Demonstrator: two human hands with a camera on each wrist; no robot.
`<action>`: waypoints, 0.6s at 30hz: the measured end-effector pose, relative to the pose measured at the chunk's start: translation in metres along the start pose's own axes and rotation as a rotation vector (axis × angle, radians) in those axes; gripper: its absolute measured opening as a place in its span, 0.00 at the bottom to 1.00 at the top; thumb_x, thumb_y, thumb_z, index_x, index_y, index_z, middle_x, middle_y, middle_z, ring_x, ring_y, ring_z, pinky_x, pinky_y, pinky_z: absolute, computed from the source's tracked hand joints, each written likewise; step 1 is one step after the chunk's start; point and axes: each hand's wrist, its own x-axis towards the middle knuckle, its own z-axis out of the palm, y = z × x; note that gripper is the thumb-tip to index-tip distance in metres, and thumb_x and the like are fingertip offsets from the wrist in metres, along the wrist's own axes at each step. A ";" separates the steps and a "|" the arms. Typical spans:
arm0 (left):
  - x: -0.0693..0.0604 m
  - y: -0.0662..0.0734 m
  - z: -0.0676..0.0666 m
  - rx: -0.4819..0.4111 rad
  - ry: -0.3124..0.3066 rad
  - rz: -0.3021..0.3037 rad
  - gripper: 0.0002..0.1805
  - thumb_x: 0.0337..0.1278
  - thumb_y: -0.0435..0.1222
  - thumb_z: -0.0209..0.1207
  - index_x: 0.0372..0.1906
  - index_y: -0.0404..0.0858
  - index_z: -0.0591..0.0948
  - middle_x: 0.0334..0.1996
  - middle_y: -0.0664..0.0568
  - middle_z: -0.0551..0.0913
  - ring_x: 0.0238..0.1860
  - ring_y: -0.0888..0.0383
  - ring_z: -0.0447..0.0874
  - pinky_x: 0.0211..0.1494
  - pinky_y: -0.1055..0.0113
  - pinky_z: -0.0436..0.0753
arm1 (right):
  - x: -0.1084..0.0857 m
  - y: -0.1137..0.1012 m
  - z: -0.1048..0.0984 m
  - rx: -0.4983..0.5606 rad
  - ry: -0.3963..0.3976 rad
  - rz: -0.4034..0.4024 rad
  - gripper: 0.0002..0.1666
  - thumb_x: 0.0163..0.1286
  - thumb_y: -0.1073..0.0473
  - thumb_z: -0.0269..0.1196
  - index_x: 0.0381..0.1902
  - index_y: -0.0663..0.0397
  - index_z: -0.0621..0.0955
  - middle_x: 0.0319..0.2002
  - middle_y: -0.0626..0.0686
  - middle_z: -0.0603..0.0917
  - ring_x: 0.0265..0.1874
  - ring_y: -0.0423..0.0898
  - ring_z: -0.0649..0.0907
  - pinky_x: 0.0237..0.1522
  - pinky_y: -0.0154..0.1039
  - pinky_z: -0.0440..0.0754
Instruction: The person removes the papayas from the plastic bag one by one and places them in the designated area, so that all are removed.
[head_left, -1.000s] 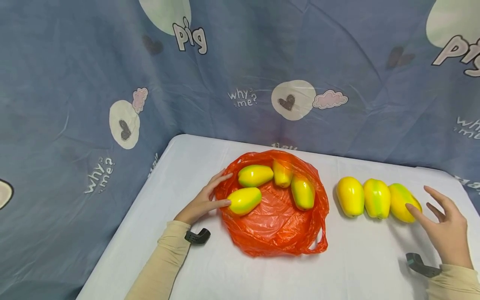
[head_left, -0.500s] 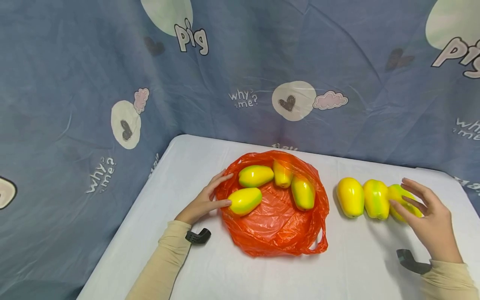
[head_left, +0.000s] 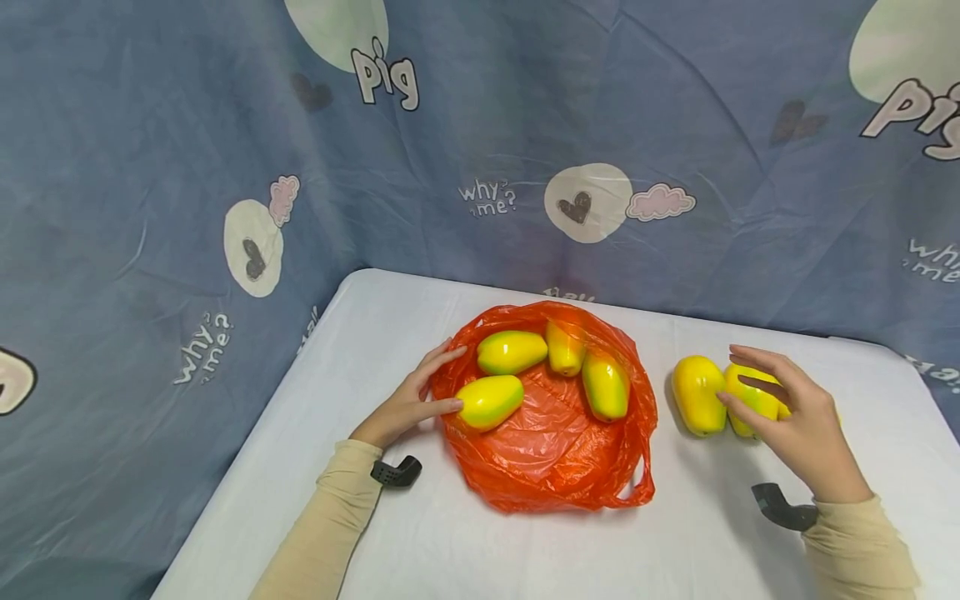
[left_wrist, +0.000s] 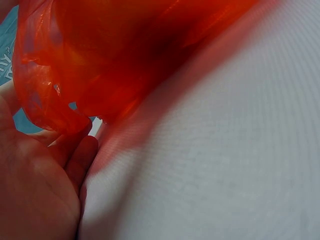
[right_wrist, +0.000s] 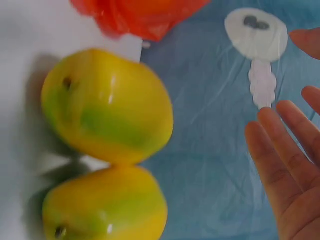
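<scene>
On the table lies a red plastic bag [head_left: 525, 467], its mouth spread wide, with several yellow-green papayas [head_left: 491, 402] inside. My left hand [head_left: 405, 408] holds the bag's left rim, the thumb tip beside the nearest papaya. In the left wrist view, bag film [left_wrist: 75, 65] drapes over the curled fingers. My right hand [head_left: 806, 425] hovers over the row of papayas to the right of the bag, thumb and fingers spread and holding nothing. The leftmost papaya [head_left: 700, 396] of that row is in plain sight; the middle papaya [head_left: 752, 400] is partly covered, the third mostly hidden.
A white cloth [head_left: 600, 550] covers the table. Behind and to the left hangs a blue printed curtain [head_left: 450, 208]. A loop handle [head_left: 637, 492] of the bag lies at its lower right. Each wrist wears a black camera mount [head_left: 397, 472].
My right hand has moved left, from beside the rightmost papaya to above the middle and leftmost ones, its fingers still spread. The left hand, the bag and the papayas have stayed in place.
</scene>
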 end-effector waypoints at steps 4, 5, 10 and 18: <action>0.000 0.000 0.000 -0.002 0.002 -0.004 0.42 0.59 0.42 0.71 0.77 0.61 0.67 0.85 0.62 0.43 0.86 0.49 0.36 0.85 0.39 0.47 | 0.006 -0.008 0.009 0.018 -0.035 -0.036 0.43 0.50 0.82 0.75 0.65 0.56 0.80 0.60 0.33 0.80 0.57 0.26 0.80 0.57 0.15 0.76; 0.000 0.000 -0.001 -0.001 0.002 -0.006 0.42 0.58 0.42 0.71 0.77 0.61 0.67 0.85 0.62 0.43 0.86 0.49 0.36 0.85 0.39 0.48 | 0.008 -0.010 0.012 0.018 -0.045 -0.052 0.43 0.49 0.82 0.75 0.65 0.55 0.80 0.60 0.34 0.80 0.57 0.26 0.80 0.57 0.15 0.76; 0.000 0.001 0.000 0.001 0.001 -0.010 0.42 0.58 0.43 0.71 0.77 0.62 0.67 0.85 0.62 0.43 0.86 0.50 0.36 0.85 0.40 0.48 | 0.015 -0.022 0.023 0.010 -0.105 -0.125 0.43 0.49 0.80 0.76 0.64 0.56 0.80 0.62 0.38 0.81 0.60 0.26 0.79 0.58 0.15 0.75; 0.001 0.000 0.000 0.002 0.002 -0.012 0.42 0.58 0.43 0.72 0.77 0.62 0.67 0.85 0.62 0.44 0.86 0.49 0.37 0.85 0.38 0.48 | 0.027 -0.037 0.042 0.016 -0.196 -0.201 0.43 0.52 0.75 0.77 0.66 0.51 0.79 0.62 0.54 0.83 0.59 0.25 0.79 0.60 0.17 0.76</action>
